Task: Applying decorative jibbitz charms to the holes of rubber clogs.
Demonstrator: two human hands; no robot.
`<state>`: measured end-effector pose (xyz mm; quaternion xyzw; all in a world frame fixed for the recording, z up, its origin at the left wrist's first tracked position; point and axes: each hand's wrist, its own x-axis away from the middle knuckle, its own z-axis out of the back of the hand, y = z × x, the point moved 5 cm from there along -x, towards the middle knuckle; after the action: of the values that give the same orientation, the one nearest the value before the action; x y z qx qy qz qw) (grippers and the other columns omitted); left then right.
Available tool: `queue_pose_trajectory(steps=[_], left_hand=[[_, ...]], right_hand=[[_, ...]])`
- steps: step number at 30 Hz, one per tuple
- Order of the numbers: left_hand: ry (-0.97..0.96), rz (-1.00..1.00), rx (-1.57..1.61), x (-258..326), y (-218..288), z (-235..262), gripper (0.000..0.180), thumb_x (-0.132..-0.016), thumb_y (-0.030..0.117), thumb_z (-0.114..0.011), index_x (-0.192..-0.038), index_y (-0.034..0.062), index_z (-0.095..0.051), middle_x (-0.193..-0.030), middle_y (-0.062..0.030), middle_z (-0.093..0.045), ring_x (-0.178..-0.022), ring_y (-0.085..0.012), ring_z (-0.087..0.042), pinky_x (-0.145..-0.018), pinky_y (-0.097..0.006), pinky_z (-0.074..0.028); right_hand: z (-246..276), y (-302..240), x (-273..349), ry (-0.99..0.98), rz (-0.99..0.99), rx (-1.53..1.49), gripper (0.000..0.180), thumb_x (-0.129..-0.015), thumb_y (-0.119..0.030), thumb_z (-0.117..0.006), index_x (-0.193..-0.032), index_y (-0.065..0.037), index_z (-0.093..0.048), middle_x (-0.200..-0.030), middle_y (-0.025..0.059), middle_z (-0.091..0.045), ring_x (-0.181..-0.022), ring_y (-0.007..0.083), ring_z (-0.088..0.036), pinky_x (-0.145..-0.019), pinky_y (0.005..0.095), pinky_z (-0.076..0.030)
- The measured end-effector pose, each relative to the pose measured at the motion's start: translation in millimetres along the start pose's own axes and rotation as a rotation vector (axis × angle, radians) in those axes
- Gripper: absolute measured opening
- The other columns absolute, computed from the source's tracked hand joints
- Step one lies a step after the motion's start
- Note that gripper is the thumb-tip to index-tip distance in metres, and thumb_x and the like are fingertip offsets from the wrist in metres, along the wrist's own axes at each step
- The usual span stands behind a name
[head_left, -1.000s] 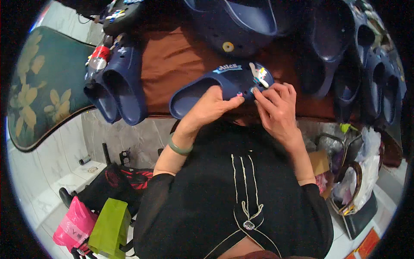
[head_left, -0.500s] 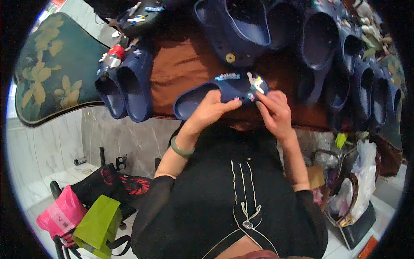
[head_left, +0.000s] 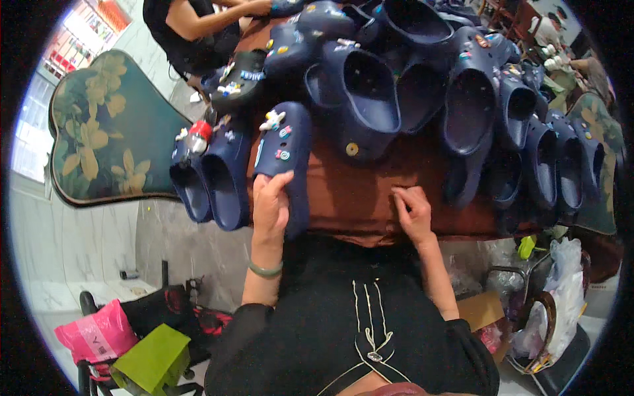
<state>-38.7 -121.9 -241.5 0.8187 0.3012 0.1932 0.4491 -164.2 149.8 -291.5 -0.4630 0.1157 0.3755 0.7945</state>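
My left hand point(head_left: 269, 204) is closed around a navy clog point(head_left: 297, 148) at the opening's rim, thumb on top. This clog stands toe away from me at the table's left front, beside a pair of navy clogs point(head_left: 226, 178). On its upper sit a white figure charm point(head_left: 272, 120) and a swirl charm point(head_left: 282, 155), among others. My right hand point(head_left: 414, 214) rests near the table's front edge, fingers curled in, nothing visible in them. Beyond it lies a large navy clog point(head_left: 370, 99) near a round yellow charm point(head_left: 352, 149).
Many navy clogs point(head_left: 545, 158) crowd the right and back of the brown-covered table point(head_left: 343, 198). A red-labelled bottle point(head_left: 199, 132) leans over the left pair, near a dark clog point(head_left: 241, 82). At the back left another person's arm point(head_left: 198, 23) reaches in. Floral chair backs point(head_left: 99, 145) flank the table.
My left hand has swung the decorated clog leftward and turned its toe away from me. My right hand has come off its charms and drawn back toward the table edge. The view has tilted upward.
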Motion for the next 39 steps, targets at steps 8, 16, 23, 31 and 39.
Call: queue_pose_trajectory(steps=[8, 16, 23, 31, 39], left_hand=[[-0.256, -0.166, -0.103, -41, 54, -70, 0.040, -0.087, 0.002, -0.060, -0.126, -0.0048, -0.050, -0.118, -0.0095, -0.060, -0.106, -0.0184, -0.059, -0.095, -0.031, -0.043], [-0.463, -0.178, -0.049, -159, 90, -177, 0.037, -0.090, 0.017, -0.062, -0.120, -0.0027, -0.055, -0.110, -0.0116, -0.063, -0.099, -0.0204, -0.062, -0.088, -0.034, -0.049], [-0.768, 0.278, 0.161, -303, 42, -247, 0.017, -0.089, 0.011, -0.055, -0.102, 0.0001, -0.058, -0.101, -0.0141, -0.064, -0.097, -0.0291, -0.060, -0.093, -0.040, -0.044], [-0.711, -0.707, -1.667, -225, 14, -308, 0.032, -0.090, 0.026, -0.054, -0.082, -0.0038, -0.061, -0.084, -0.0277, -0.061, -0.086, -0.0435, -0.061, -0.073, -0.050, -0.046], [-0.647, -0.824, -1.463, -130, 50, -270, 0.026, -0.091, 0.023, -0.058, -0.102, 0.0005, -0.066, -0.092, -0.0195, -0.067, -0.088, -0.0300, -0.064, -0.077, -0.037, -0.048]], right_hand=[[-3, 3, 5, 0.076, 0.041, 0.010, 0.014, -0.078, -0.001, -0.067, -0.091, -0.004, -0.067, -0.075, 0.0097, -0.059, -0.073, 0.0271, -0.056, -0.065, 0.0363, -0.047], [7, 9, 9, 0.108, 0.044, 0.091, 0.015, -0.077, -0.004, -0.067, -0.092, -0.006, -0.066, -0.079, 0.0087, -0.061, -0.078, 0.0266, -0.057, -0.070, 0.0354, -0.049], [12, 6, 16, 0.064, 0.080, 0.038, 0.011, -0.081, -0.008, -0.065, -0.092, -0.004, -0.065, -0.080, 0.0078, -0.061, -0.080, 0.0247, -0.058, -0.073, 0.0352, -0.050], [29, 8, 26, 0.208, 0.146, 0.009, 0.018, -0.079, -0.007, -0.067, -0.097, -0.004, -0.064, -0.084, 0.0080, -0.061, -0.084, 0.0254, -0.059, -0.074, 0.0365, -0.051], [282, -33, -48, 0.646, 0.344, 0.724, 0.019, -0.078, 0.001, -0.060, -0.097, -0.003, -0.062, -0.093, 0.0126, -0.062, -0.088, 0.0315, -0.060, -0.077, 0.0414, -0.050]])
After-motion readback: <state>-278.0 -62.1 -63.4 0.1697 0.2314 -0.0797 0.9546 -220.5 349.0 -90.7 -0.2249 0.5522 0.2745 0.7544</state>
